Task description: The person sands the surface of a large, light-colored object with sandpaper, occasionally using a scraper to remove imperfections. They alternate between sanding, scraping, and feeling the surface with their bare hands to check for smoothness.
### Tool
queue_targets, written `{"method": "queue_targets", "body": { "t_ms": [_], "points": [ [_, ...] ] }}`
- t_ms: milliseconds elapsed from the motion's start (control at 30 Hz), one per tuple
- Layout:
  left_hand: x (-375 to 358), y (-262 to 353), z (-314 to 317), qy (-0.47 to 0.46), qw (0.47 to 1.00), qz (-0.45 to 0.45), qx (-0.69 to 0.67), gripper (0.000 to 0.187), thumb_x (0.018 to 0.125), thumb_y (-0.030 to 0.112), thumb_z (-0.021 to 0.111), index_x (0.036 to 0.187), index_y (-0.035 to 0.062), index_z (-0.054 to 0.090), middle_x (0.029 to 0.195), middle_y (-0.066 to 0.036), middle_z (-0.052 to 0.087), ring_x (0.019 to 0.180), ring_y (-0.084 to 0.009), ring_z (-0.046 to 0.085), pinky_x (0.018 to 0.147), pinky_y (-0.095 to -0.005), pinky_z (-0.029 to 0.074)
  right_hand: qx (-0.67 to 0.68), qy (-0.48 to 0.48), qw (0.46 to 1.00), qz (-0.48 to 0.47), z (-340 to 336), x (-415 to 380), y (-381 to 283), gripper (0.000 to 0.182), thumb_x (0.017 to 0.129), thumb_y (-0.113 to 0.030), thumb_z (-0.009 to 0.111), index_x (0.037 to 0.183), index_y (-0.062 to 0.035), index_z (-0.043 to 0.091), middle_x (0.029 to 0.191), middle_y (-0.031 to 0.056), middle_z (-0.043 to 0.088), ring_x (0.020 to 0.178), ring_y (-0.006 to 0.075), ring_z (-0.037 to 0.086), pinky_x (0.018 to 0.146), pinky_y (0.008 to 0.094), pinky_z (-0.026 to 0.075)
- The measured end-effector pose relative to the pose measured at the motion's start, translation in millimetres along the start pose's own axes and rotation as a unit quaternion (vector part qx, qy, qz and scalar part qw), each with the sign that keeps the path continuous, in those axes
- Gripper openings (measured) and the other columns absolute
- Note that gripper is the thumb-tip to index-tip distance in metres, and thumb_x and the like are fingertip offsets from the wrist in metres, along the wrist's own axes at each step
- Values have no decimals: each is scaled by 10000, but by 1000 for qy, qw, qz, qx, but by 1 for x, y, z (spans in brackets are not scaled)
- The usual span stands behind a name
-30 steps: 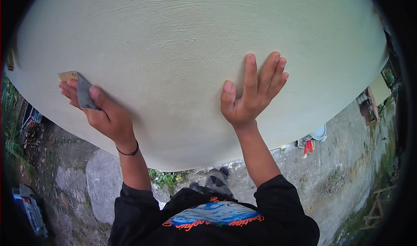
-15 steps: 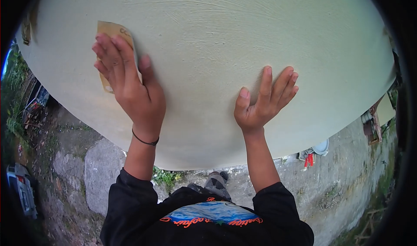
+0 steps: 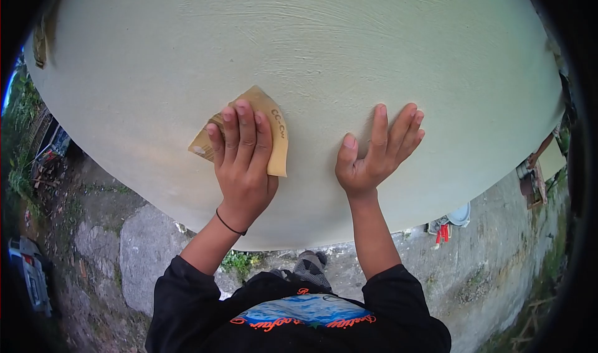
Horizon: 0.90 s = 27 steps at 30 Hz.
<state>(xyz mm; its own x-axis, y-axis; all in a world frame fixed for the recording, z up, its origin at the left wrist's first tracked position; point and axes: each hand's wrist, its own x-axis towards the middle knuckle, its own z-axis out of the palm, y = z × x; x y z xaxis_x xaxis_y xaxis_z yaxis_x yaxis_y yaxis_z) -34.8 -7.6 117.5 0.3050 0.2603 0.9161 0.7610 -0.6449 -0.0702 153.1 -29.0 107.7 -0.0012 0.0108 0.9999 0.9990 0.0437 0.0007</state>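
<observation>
A large pale, curved surface (image 3: 349, 54) fills most of the view, with rough streaks and ridges in its coating near the top. On it lies a tan sheet of sandpaper (image 3: 278, 147) with dark lettering, its top corner pointing up. My left hand (image 3: 244, 166) holds this sheet flat against the surface, four fingers stretched over it; the thumb is mostly hidden beneath the hand. To the right, my right hand (image 3: 377, 150) rests bare on the same surface, fingers spread and thumb apart, with nothing in it.
Below the surface's curved edge is cracked concrete ground (image 3: 149, 253). A white round lid or basin (image 3: 460, 215) and a red-handled item (image 3: 443, 233) lie at lower right. A vehicle (image 3: 30, 275) stands at far left. My shoe (image 3: 309, 266) shows below.
My left hand has swept right and down with the sandpaper, which has turned and now shows more of its lettering. The right hand has barely shifted.
</observation>
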Motion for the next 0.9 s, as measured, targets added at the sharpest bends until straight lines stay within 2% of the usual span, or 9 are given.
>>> {"method": "queue_targets", "body": {
  "t_ms": [167,233,300,467,633,667,767,867,900],
  "points": [
    [39,-35,-14,129,989,-67,4,425,938,87,405,1343,-40,379,1451,-190,283,1379,-318,186,1108,-448,87,5,-16,1000,-9,-3,-1,3,495,859,-326,425,1278,-71,496,1414,252,311,1373,360,184,1117,479,31],
    [52,-47,-18,172,982,-82,11,531,842,23,511,1355,-12,381,1452,-172,293,1379,-313,189,1108,-453,104,-5,-21,1000,-5,-4,0,2,496,855,-320,434,1279,-69,493,1415,254,307,1375,358,178,1118,475,28],
    [55,-43,-17,190,978,-91,-3,424,955,114,396,1345,-51,365,1454,-192,274,1377,-322,190,1103,-448,104,-1,-20,1000,-3,-3,-1,2,497,852,-315,437,1282,-70,491,1417,252,305,1375,357,177,1118,472,27],
    [-37,-3,7,-24,999,-24,-9,469,870,79,463,1312,-68,404,1438,-229,280,1377,-335,177,1112,-487,93,3,-19,1000,-2,-3,-1,3,507,841,-302,440,1291,-73,483,1424,242,302,1378,350,177,1118,468,25],
    [19,-42,-20,99,990,-95,19,443,936,112,418,1350,-36,369,1448,-195,284,1374,-327,195,1109,-445,94,5,-15,1000,-1,-2,-1,4,514,835,-303,444,1295,-75,479,1425,232,307,1378,341,184,1117,466,31],
    [32,-53,-23,135,985,-104,26,530,830,27,539,1339,-21,400,1457,-155,289,1380,-300,190,1110,-449,115,9,-17,1000,-1,-3,-1,3,514,835,-303,444,1295,-75,479,1425,232,307,1378,341,184,1117,466,31],
    [39,-51,-21,160,981,-114,5,526,829,24,535,1335,-32,398,1463,-168,266,1379,-320,181,1108,-456,114,1,-18,1000,0,-3,0,2,514,837,-303,445,1295,-72,477,1428,231,303,1377,342,187,1117,464,37],
    [-9,-14,4,74,992,-96,-42,548,753,-28,435,1300,-64,427,1444,-215,283,1384,-323,165,1113,-477,89,-5,-21,1000,-1,-2,-1,2,517,839,-307,445,1296,-68,473,1431,228,298,1378,337,184,1117,462,42],
    [-34,-1,8,4,996,-76,-46,477,871,83,450,1313,-86,388,1442,-242,260,1378,-350,161,1107,-497,96,-5,-20,1000,-1,-2,-1,3,517,841,-309,444,1296,-67,472,1432,226,299,1379,334,182,1117,461,44]
  ]
}}
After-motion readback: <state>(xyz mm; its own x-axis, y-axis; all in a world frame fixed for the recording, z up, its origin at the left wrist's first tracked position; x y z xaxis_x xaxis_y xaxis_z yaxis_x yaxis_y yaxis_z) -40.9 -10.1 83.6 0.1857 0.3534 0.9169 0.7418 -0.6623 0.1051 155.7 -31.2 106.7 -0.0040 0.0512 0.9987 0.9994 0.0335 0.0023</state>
